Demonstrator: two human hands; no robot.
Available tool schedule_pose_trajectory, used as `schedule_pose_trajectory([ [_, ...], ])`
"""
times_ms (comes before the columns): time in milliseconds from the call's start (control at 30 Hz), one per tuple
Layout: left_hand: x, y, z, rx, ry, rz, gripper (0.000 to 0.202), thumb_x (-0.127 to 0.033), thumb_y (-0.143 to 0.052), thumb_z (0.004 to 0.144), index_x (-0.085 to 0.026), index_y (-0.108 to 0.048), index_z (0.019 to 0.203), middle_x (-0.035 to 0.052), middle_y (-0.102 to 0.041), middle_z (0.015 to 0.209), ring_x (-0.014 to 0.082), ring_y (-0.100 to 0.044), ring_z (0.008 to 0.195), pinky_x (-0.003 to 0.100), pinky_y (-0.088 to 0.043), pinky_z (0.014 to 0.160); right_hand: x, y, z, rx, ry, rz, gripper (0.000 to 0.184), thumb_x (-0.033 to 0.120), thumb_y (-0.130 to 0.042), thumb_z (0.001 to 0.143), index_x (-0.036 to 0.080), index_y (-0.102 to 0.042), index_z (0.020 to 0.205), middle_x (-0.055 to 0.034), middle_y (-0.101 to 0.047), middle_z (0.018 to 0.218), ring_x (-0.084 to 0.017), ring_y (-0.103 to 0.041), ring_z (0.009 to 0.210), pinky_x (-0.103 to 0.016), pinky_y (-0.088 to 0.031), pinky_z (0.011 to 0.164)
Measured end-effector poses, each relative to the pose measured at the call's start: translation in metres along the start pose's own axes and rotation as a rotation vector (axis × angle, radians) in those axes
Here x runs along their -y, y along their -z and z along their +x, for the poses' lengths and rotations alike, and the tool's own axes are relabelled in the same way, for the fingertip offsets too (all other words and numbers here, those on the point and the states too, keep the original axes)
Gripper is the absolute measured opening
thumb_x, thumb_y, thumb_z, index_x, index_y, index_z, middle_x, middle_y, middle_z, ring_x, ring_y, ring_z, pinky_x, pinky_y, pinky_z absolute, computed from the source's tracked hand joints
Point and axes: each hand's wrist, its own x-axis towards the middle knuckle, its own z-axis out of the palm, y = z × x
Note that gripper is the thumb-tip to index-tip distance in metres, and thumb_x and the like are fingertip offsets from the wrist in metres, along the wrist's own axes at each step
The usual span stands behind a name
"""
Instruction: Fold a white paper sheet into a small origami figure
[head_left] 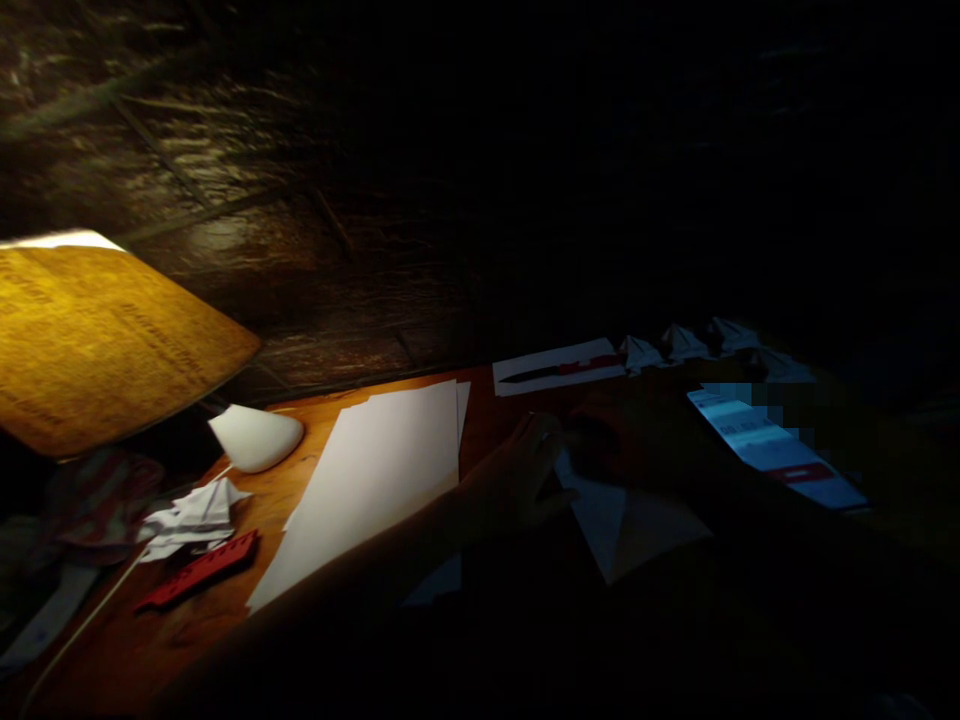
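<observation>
Head cam feed was dark, but this is what I had, left to right. At far left, a patterned cloth (97,505) lay in shadow beside a white cable (94,595) running along the wooden table (480,395). Above them hung a glowing yellow lampshade (112,345) with print on it. Next came a white cone-shaped object (256,438) on the table edge, then a crumpled paper piece (191,517) with a red ruler (199,570) just below it. A stack of white paper sheets (367,490) lay to the right of those, partly behind the left forearm. The left hand (517,478) was at the top edge of the folded white paper (626,530), fingers (541,440) bunched together; I couldn't tell if they were pinching it. The paper lay on the table directly under both hands, its point toward me. The right hand (637,440) sat in deep shadow just above it, so finger state was unreadable. Beyond it lay a white sheet (559,367) with a black-and-red knife on it, then a row of small folded paper shapes (684,343). At far right, a phone (772,450) lit up, its screen partly pixelated.
</observation>
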Motion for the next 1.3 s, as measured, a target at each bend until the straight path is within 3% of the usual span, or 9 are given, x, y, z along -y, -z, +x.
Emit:
schedule_pose_trajectory([
  [367, -0.001, 0.002, 0.001, -0.003, 0.022, -0.038, 0.049, -0.04, -0.07, 0.09, -0.02, -0.047, 0.128, 0.014, -0.048, 0.134, 0.034, -0.05, 0.126, 0.054, -0.054, 0.103, -0.002, -0.002, -0.002, 0.002, -0.011, 0.03, 0.04, 0.028, -0.077, 0.078, 0.019, -0.072, 0.116, -0.0125, -0.074, 0.117, -0.031, -0.068, 0.104, -0.043, -0.051, 0.089],
  [500, 0.0, 0.001, 0.0, -0.039, 0.052, -0.05, 0.053, -0.041, -0.073, 0.087, -0.019, -0.045, 0.127, 0.0143, -0.049, 0.13, 0.0333, -0.051, 0.122, 0.053, -0.054, 0.102, -0.014, -0.017, -0.002, -0.033, 0.013, 0.125, 0.044, 0.031, -0.076, 0.08, 0.02, -0.069, 0.122, -0.0133, -0.072, 0.122, -0.03, -0.068, 0.107, -0.042, -0.052, 0.09],
  [667, 0.002, -0.002, -0.003, -0.145, 0.167, 0.059, 0.069, -0.052, -0.083, 0.073, -0.019, -0.042, 0.117, 0.0163, -0.049, 0.126, 0.0368, -0.051, 0.117, 0.058, -0.054, 0.097, -0.027, -0.033, 0.0, -0.051, 0.048, 0.198, 0.039, 0.034, -0.074, 0.082, 0.022, -0.067, 0.118, -0.0117, -0.071, 0.121, -0.029, -0.067, 0.108, -0.043, -0.051, 0.092],
  [933, 0.001, -0.003, -0.003, -0.19, 0.16, 0.253, 0.072, -0.065, -0.079, 0.073, -0.018, -0.045, 0.115, 0.0151, -0.054, 0.117, 0.0373, -0.054, 0.11, 0.058, -0.052, 0.095, -0.021, -0.025, 0.0, -0.032, 0.049, 0.233, 0.034, 0.032, -0.075, 0.081, 0.022, -0.068, 0.113, -0.0113, -0.072, 0.117, -0.029, -0.067, 0.106, -0.044, -0.052, 0.091],
  [1300, 0.0, -0.001, -0.003, -0.175, 0.153, 0.296, 0.073, -0.068, -0.077, 0.074, -0.017, -0.048, 0.118, 0.0157, -0.056, 0.119, 0.0375, -0.055, 0.11, 0.057, -0.05, 0.097, -0.027, -0.03, 0.001, -0.025, 0.062, 0.247, 0.034, 0.034, -0.074, 0.082, 0.022, -0.067, 0.113, -0.0092, -0.071, 0.114, -0.028, -0.067, 0.103, -0.041, -0.051, 0.087],
])
